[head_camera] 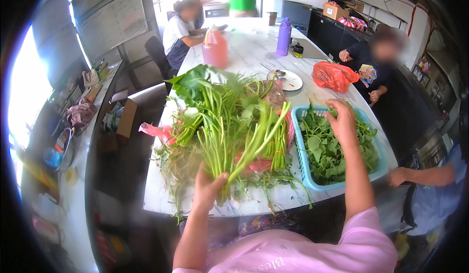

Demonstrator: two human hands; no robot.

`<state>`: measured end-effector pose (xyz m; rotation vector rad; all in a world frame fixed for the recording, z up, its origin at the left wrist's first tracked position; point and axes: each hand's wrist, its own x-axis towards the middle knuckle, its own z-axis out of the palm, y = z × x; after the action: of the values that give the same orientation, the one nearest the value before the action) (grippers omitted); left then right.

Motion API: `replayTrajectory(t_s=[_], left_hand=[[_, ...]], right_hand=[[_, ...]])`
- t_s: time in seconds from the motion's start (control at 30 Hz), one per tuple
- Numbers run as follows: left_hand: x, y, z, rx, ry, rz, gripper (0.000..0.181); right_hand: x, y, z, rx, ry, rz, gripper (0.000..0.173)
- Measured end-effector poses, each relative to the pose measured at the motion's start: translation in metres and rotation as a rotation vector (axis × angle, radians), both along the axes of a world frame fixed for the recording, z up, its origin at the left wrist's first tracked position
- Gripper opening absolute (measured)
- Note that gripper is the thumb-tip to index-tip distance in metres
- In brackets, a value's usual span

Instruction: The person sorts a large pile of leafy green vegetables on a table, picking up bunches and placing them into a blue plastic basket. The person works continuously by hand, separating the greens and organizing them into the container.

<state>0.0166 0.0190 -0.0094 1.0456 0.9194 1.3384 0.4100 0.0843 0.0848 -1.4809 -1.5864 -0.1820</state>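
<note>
My left hand (pixel 212 185) grips a bunch of leafy green stalks (pixel 220 133) by their lower ends, over the near part of the marble-patterned table (pixel 157 199). My right hand (pixel 340 119) is raised over a light blue plastic basket (pixel 306 174) of green leaves (pixel 329 159), fingers bent; whether it holds a leaf I cannot tell. Between the hands lie banded green stems (pixel 279 152), partly on red plastic. Loose roots and stems (pixel 179 174) spread left of the bunch, next to a pink plastic bag (pixel 155 130).
Farther back are a white plate (pixel 291 80), a red plastic bag (pixel 333 77), a purple bottle (pixel 284 38) and a jug of pink liquid (pixel 215 49). One person sits at the left, another stands at the far end. Two more people are on the right, one hand close to the basket.
</note>
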Motion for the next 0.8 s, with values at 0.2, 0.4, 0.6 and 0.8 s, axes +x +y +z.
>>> replayTrajectory(t_s=[0.2, 0.4, 0.6, 0.8], left_hand=[[-0.006, 0.01, 0.005, 0.007, 0.116, 0.001, 0.057], [-0.005, 0.011, 0.012, -0.004, 0.17, -0.021, 0.059], [-0.009, 0.009, 0.014, -0.016, 0.146, -0.067, 0.064], [-0.012, 0.006, 0.011, 0.011, 0.107, -0.169, 0.063]], right_hand=[[-0.014, -0.003, 0.039, 0.233, -0.052, 0.128, 0.012], [-0.077, 0.003, 0.068, 0.203, -0.519, 0.619, 0.022], [-0.111, 0.013, 0.069, 0.245, -0.979, 0.814, 0.033], [-0.134, 0.01, 0.06, 0.35, -1.024, 0.902, 0.022]])
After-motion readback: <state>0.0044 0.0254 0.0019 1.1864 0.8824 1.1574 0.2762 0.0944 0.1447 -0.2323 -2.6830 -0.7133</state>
